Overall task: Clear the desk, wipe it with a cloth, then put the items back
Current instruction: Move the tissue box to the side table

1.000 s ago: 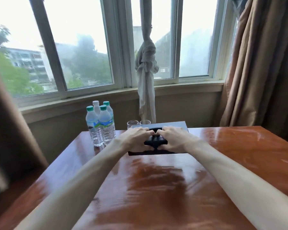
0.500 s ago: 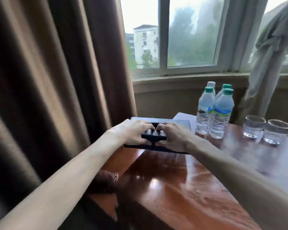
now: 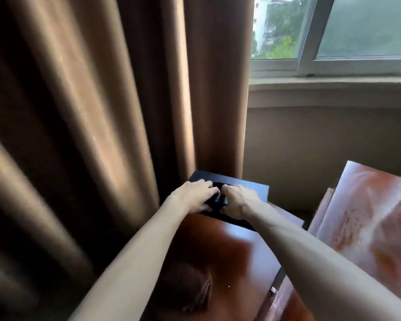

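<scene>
A flat dark tray (image 3: 248,189) is gripped at its near edge by both hands, the left hand (image 3: 195,196) and right hand (image 3: 237,201) side by side, fingers curled over a small black object (image 3: 218,200) lying on it. The tray is held above a glossy brown wooden surface (image 3: 229,251), left of the desk (image 3: 368,216). Brown curtains (image 3: 90,112) hang at the far left, with a window (image 3: 333,31) at the far right. The tray is seen as rectangular and matte.

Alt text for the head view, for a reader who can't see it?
Both hands, left hand and right hand, hold a dark flat tray with a small black object on it, beside a brown curtain. The desk lies at right.
</scene>
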### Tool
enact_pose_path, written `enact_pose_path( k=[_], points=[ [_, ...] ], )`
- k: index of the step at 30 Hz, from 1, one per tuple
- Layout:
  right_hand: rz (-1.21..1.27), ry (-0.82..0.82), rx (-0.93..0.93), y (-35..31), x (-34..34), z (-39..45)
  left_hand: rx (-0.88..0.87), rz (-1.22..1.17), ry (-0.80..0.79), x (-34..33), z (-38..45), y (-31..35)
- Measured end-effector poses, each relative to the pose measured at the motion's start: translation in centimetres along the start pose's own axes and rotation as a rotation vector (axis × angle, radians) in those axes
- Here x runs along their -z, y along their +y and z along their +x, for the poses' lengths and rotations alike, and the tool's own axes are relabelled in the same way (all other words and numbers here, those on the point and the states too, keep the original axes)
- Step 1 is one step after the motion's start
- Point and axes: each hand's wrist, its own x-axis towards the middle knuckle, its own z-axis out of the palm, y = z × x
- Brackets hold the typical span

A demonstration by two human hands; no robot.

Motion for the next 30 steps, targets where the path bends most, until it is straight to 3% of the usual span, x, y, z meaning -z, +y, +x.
enact_pose_path(
  k=[4,10,16,19,25,30],
  points=[
    [0.017,-0.095,-0.088,-0.9,-5.2,1.6,-0.057,0.106,-0.037,-4.7,1.3,0.0],
    [0.025,-0.116,-0.135,-1.2,-9.5,2.1,-0.099,0.029,-0.037,-10.0,2.2,-0.7],
    [0.069,0.004,-0.137,-0.7,-11.9,1.6,-0.076,-0.135,0.110,-12.2,2.4,-1.5],
    [0.084,0.080,-0.113,0.5,-12.1,1.5,0.024,-0.274,0.158,-13.0,2.0,-1.8],
    [0.088,-0.095,-0.249,1.5,-12.4,1.8,0.132,-0.275,0.045,-12.9,1.9,-2.0],
    [0.099,-0.124,-0.270,2.2,-12.0,3.3,0.128,-0.211,0.012,-12.6,4.1,-2.2]
  ],
)
